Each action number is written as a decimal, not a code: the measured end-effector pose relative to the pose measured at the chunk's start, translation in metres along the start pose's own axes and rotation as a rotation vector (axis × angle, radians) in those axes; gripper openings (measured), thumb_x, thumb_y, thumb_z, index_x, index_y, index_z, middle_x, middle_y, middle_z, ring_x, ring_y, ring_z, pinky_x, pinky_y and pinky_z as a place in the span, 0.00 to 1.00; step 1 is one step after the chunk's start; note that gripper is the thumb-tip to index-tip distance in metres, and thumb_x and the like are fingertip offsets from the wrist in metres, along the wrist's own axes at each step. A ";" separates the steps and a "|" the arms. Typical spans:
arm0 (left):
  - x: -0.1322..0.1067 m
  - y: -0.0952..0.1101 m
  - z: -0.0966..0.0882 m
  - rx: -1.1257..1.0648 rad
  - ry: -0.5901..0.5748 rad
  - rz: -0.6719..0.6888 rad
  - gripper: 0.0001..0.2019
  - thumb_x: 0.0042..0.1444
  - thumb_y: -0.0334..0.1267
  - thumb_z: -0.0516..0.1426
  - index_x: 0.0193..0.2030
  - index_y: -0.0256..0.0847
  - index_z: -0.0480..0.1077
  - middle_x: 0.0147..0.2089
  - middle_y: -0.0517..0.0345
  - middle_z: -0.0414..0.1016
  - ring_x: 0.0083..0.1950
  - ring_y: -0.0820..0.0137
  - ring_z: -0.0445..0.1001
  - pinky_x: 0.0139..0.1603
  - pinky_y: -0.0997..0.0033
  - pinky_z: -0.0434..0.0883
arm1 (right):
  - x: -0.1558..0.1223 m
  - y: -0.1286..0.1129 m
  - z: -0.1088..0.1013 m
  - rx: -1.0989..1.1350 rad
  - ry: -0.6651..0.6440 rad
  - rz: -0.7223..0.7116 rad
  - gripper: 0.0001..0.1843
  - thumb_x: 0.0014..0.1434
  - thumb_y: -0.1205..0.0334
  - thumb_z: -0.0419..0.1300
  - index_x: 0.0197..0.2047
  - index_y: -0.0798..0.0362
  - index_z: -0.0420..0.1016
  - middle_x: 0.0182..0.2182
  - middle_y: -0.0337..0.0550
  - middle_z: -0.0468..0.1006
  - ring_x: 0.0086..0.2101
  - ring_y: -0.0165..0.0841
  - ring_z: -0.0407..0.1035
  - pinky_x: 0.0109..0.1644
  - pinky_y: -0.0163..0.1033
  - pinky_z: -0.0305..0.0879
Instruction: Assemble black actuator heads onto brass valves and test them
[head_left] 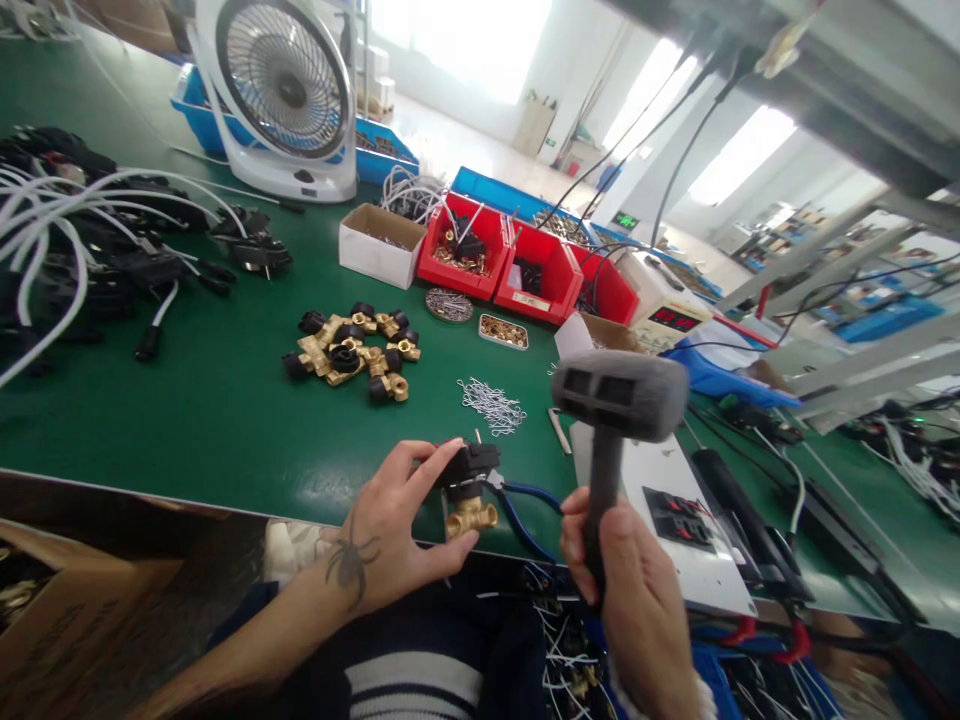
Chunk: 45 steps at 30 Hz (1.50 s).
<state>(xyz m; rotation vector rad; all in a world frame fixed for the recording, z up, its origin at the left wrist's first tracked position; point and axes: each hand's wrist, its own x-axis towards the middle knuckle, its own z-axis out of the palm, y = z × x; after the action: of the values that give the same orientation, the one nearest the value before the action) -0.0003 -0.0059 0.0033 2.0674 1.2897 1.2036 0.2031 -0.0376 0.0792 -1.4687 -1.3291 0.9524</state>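
My left hand (401, 515) is closed around a brass valve (471, 517) with a black housing (474, 461) on top, fingers over the housing and thumb by the brass body. The valve stands near the front edge of the green table. A thin pin sticks up at the housing's top. In my right hand (637, 590) is the handle of a rubber mallet (619, 395), its dark head raised to the right of the valve and slightly blurred. Blue-handled pliers (534, 491) lie between my hands, partly behind the valve. A pile of silver hairpin cotters (491, 405) lies beyond.
Several brass valve bodies (352, 350) with black caps lie left of centre. Behind them stand a white carton (379, 262), red bins (536, 295) and a fan (289, 90). Black parts with white cables (90, 235) fill the left. A white test panel (697, 530) lies right.
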 end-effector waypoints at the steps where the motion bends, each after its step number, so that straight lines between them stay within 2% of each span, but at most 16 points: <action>1: 0.002 0.000 -0.001 -0.005 0.008 -0.011 0.35 0.50 0.40 0.62 0.66 0.43 0.59 0.54 0.50 0.66 0.52 0.62 0.72 0.53 0.62 0.75 | -0.002 -0.004 -0.009 -0.036 0.023 0.002 0.24 0.66 0.39 0.49 0.39 0.52 0.70 0.20 0.33 0.63 0.17 0.23 0.53 0.19 0.29 0.50; 4: 0.004 0.000 -0.001 -0.018 0.010 0.002 0.34 0.51 0.41 0.61 0.66 0.42 0.60 0.53 0.50 0.66 0.52 0.63 0.72 0.53 0.63 0.74 | -0.010 -0.010 -0.028 -0.162 0.004 0.062 0.26 0.64 0.37 0.51 0.35 0.53 0.71 0.18 0.33 0.61 0.18 0.24 0.54 0.19 0.29 0.50; 7: 0.003 -0.002 0.002 -0.031 0.037 0.014 0.35 0.50 0.40 0.62 0.66 0.42 0.60 0.52 0.51 0.66 0.51 0.63 0.72 0.51 0.63 0.75 | -0.013 -0.004 -0.029 -0.188 -0.021 0.170 0.29 0.63 0.33 0.48 0.33 0.52 0.69 0.18 0.32 0.58 0.18 0.24 0.51 0.19 0.30 0.47; 12: 0.001 -0.005 0.002 -0.116 0.047 -0.079 0.34 0.51 0.41 0.62 0.66 0.43 0.60 0.49 0.54 0.65 0.48 0.65 0.71 0.51 0.62 0.75 | -0.005 -0.002 -0.035 -0.384 -0.241 0.215 0.31 0.60 0.31 0.52 0.24 0.53 0.65 0.19 0.36 0.60 0.21 0.26 0.55 0.22 0.31 0.51; 18: 0.003 -0.007 0.002 -0.141 0.043 -0.061 0.34 0.51 0.41 0.62 0.66 0.42 0.60 0.49 0.53 0.64 0.47 0.65 0.70 0.51 0.60 0.75 | -0.008 -0.021 -0.048 -0.198 0.104 0.150 0.30 0.62 0.31 0.48 0.31 0.50 0.67 0.16 0.32 0.57 0.17 0.25 0.49 0.17 0.30 0.46; 20: 0.002 -0.007 0.002 -0.148 0.041 -0.059 0.35 0.51 0.41 0.62 0.66 0.43 0.60 0.49 0.54 0.64 0.47 0.65 0.70 0.50 0.61 0.75 | -0.007 -0.019 -0.042 -0.214 -0.024 0.197 0.32 0.60 0.29 0.48 0.28 0.51 0.66 0.16 0.32 0.57 0.16 0.25 0.49 0.17 0.30 0.45; 23: 0.001 -0.007 0.001 -0.173 0.031 -0.079 0.35 0.51 0.40 0.62 0.67 0.44 0.60 0.49 0.55 0.64 0.47 0.66 0.70 0.50 0.61 0.75 | -0.004 -0.014 -0.037 -0.317 -0.355 0.303 0.34 0.59 0.29 0.50 0.23 0.52 0.64 0.17 0.35 0.59 0.18 0.25 0.51 0.18 0.30 0.45; 24: 0.001 -0.007 0.001 -0.181 0.027 -0.082 0.35 0.51 0.40 0.62 0.67 0.44 0.60 0.49 0.55 0.64 0.47 0.66 0.70 0.50 0.62 0.75 | -0.003 -0.013 -0.039 -0.330 -0.385 0.309 0.33 0.60 0.30 0.50 0.22 0.52 0.64 0.17 0.35 0.58 0.18 0.25 0.51 0.17 0.30 0.44; 26: 0.001 -0.007 0.001 -0.188 0.029 -0.076 0.35 0.51 0.40 0.62 0.67 0.43 0.60 0.49 0.55 0.64 0.47 0.66 0.69 0.50 0.62 0.75 | -0.001 -0.014 -0.045 -0.287 -0.280 0.256 0.32 0.62 0.32 0.48 0.23 0.52 0.64 0.15 0.33 0.56 0.17 0.24 0.48 0.16 0.30 0.43; 29: 0.002 -0.008 0.002 -0.176 0.044 -0.050 0.35 0.50 0.40 0.62 0.67 0.41 0.61 0.49 0.54 0.64 0.48 0.66 0.69 0.51 0.61 0.74 | -0.001 -0.019 -0.049 -0.164 0.015 0.085 0.30 0.66 0.34 0.41 0.27 0.50 0.64 0.14 0.31 0.54 0.15 0.25 0.47 0.16 0.31 0.46; 31: 0.002 -0.008 0.002 -0.177 0.042 -0.047 0.35 0.51 0.40 0.62 0.67 0.41 0.61 0.49 0.54 0.64 0.48 0.65 0.69 0.51 0.61 0.74 | -0.001 -0.020 -0.046 -0.205 0.014 0.042 0.31 0.65 0.33 0.41 0.26 0.50 0.63 0.15 0.33 0.56 0.16 0.26 0.50 0.17 0.31 0.48; 35: 0.003 -0.009 0.001 -0.219 0.015 -0.082 0.35 0.51 0.40 0.62 0.67 0.43 0.60 0.49 0.54 0.63 0.48 0.66 0.68 0.51 0.62 0.75 | -0.001 -0.021 -0.042 -0.444 -0.272 0.112 0.32 0.58 0.32 0.55 0.20 0.52 0.63 0.16 0.36 0.61 0.18 0.26 0.54 0.19 0.32 0.48; 37: 0.004 -0.008 0.001 -0.227 0.006 -0.082 0.35 0.51 0.40 0.62 0.67 0.43 0.60 0.49 0.54 0.63 0.48 0.65 0.68 0.51 0.62 0.75 | -0.003 -0.023 -0.047 -0.440 -0.185 0.103 0.31 0.61 0.33 0.52 0.22 0.52 0.65 0.16 0.35 0.59 0.17 0.26 0.53 0.19 0.32 0.48; 40: 0.005 -0.008 0.001 -0.216 0.012 -0.070 0.35 0.51 0.41 0.62 0.67 0.42 0.60 0.48 0.54 0.63 0.48 0.65 0.68 0.51 0.62 0.74 | -0.005 -0.023 -0.050 -0.288 0.125 -0.011 0.30 0.66 0.36 0.43 0.26 0.50 0.65 0.15 0.33 0.58 0.16 0.26 0.51 0.17 0.32 0.48; 41: 0.005 -0.008 0.001 -0.215 0.013 -0.071 0.35 0.51 0.41 0.62 0.67 0.42 0.60 0.48 0.54 0.63 0.48 0.65 0.68 0.51 0.62 0.74 | -0.005 -0.022 -0.048 -0.288 0.144 -0.035 0.31 0.66 0.35 0.42 0.26 0.50 0.65 0.14 0.34 0.58 0.15 0.26 0.51 0.17 0.32 0.48; 45: 0.005 -0.007 0.000 -0.235 0.001 -0.105 0.34 0.51 0.41 0.62 0.66 0.44 0.61 0.48 0.55 0.64 0.47 0.65 0.69 0.50 0.62 0.75 | -0.002 -0.021 -0.037 -0.566 -0.219 0.032 0.33 0.59 0.30 0.51 0.21 0.51 0.63 0.15 0.36 0.62 0.17 0.27 0.56 0.19 0.33 0.50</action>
<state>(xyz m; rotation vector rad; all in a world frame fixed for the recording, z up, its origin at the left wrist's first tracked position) -0.0032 0.0018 0.0002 1.8111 1.1794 1.2440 0.2320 -0.0442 0.1097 -1.8454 -1.8452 0.8076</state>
